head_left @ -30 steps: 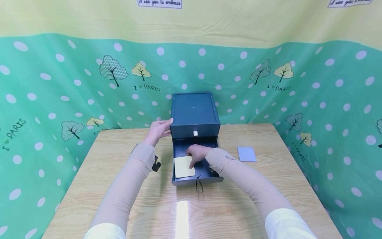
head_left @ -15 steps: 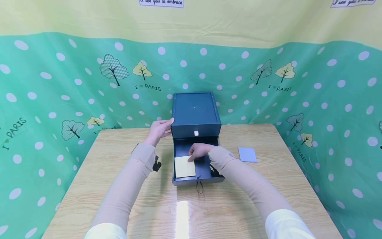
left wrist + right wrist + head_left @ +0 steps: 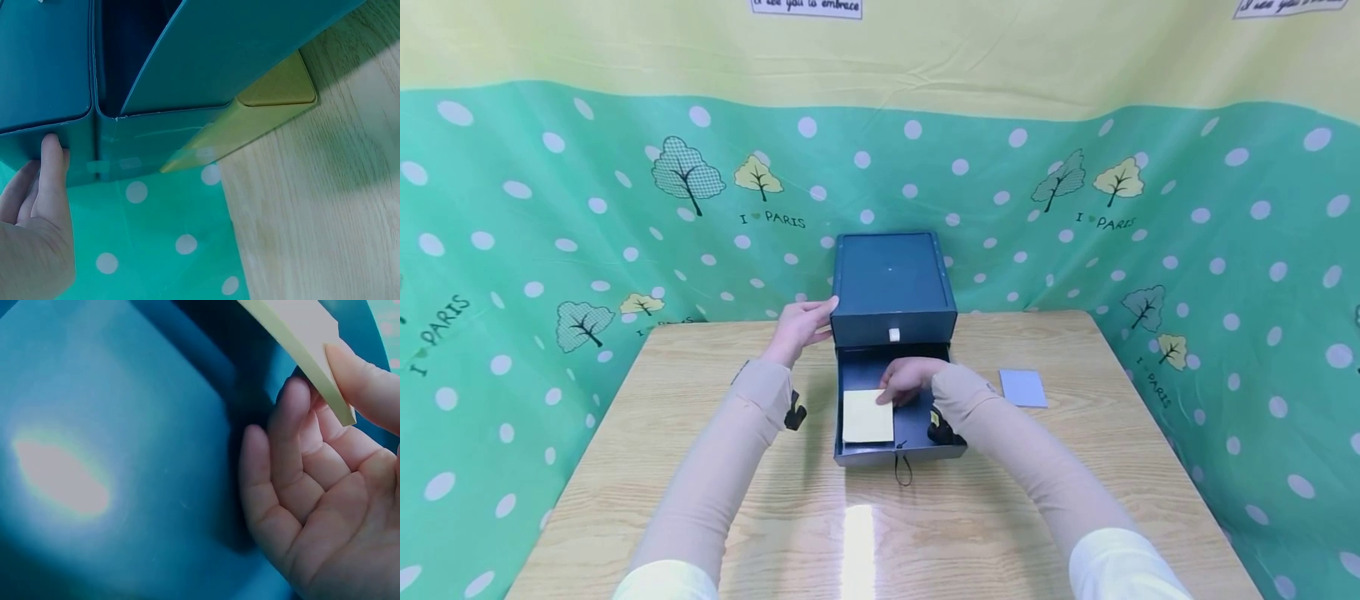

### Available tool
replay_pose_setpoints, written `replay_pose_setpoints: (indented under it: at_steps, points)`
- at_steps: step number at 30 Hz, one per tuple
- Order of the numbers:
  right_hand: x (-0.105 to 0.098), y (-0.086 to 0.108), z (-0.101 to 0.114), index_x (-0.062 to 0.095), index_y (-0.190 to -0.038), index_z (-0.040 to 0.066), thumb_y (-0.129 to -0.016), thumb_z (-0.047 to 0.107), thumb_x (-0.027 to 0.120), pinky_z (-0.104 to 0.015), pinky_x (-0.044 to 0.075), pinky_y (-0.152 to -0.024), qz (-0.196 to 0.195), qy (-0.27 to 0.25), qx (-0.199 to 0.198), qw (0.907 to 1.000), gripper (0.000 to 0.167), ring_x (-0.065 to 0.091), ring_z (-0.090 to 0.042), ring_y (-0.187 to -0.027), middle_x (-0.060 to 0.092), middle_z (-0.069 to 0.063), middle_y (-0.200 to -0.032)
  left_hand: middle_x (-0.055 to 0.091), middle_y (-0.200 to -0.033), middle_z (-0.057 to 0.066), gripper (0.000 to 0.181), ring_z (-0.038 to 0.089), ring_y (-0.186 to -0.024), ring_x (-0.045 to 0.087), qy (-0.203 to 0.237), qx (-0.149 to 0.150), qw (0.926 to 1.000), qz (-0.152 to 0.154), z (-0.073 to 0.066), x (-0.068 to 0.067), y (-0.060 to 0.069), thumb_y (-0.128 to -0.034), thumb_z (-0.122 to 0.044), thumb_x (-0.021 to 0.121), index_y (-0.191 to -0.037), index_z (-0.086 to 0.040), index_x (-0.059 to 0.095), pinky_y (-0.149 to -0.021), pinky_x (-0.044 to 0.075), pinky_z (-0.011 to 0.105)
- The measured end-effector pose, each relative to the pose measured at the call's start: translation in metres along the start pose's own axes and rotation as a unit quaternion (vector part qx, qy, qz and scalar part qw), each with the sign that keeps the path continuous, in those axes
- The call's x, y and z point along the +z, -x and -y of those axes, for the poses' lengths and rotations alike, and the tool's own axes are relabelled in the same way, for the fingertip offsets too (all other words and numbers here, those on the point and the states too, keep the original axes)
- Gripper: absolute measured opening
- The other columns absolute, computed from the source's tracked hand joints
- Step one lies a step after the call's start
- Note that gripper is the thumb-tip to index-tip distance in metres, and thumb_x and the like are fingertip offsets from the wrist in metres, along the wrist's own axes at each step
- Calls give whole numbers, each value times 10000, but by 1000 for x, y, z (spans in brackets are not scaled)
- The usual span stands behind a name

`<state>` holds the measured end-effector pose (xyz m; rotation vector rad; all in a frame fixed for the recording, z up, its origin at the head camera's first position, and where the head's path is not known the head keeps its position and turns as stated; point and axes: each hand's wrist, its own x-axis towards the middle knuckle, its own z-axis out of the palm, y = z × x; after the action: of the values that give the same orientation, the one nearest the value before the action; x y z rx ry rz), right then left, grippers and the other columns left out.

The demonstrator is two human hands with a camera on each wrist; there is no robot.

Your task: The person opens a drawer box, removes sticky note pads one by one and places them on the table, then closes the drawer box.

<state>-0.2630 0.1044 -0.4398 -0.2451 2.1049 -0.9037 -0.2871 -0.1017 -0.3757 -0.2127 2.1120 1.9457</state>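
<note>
A blue drawer box (image 3: 891, 275) stands at the back of the table, its lower drawer (image 3: 902, 454) pulled out. My left hand (image 3: 799, 327) rests against the box's left side; the left wrist view has its straight fingers (image 3: 54, 165) touching the upper unit's wall. Inside the drawer, my right hand (image 3: 912, 379) pinches the right edge of a pale yellow sticky note pad (image 3: 867, 417). In the right wrist view the pad's edge (image 3: 306, 356) is between thumb and fingers, raised off the drawer floor and slightly bent.
A light blue square pad (image 3: 1022, 388) lies on the wooden table (image 3: 700, 467) to the right of the box. A yellow lower unit (image 3: 278, 87) shows under the drawer. A black cord loop (image 3: 903, 469) hangs at the drawer front. Behind hangs a green dotted curtain (image 3: 880, 183).
My right hand has shifted slightly right and taken hold of the yellow pad's edge; the pad has moved a little right and lifted. The left hand has stayed at the box.
</note>
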Motion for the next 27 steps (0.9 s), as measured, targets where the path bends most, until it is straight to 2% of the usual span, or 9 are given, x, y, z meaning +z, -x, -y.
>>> replay_pose_setpoints:
  at_steps: [10,17,27]
  points:
    - [-3,7,5,614,-779,105,-897,151,651,-281,577,-793,149,-610,135,9979,132,566,-97,-686,606,17,-709,441,-1439,170,563,317,-1284,481,-58,30,10000,16,-2,0,4,-919,-320,626,-1348,18,486,-1028,474,409]
    - [-6,10,5,623,-816,90,-888,146,661,-280,580,-782,39,-796,142,9967,99,567,-112,-698,609,0,-734,446,-1431,184,562,323,-1274,489,9,34,10000,-32,-2,1,5,-924,-305,621,-1347,35,479,-1050,448,435]
    - [-10,16,7,612,-810,89,-892,136,653,-305,576,-822,-40,-1132,178,9934,103,573,-124,-703,610,-2,-736,456,-1425,177,563,315,-1272,493,74,-35,9999,-58,-2,2,4,-920,-306,627,-1348,30,484,-1033,469,414]
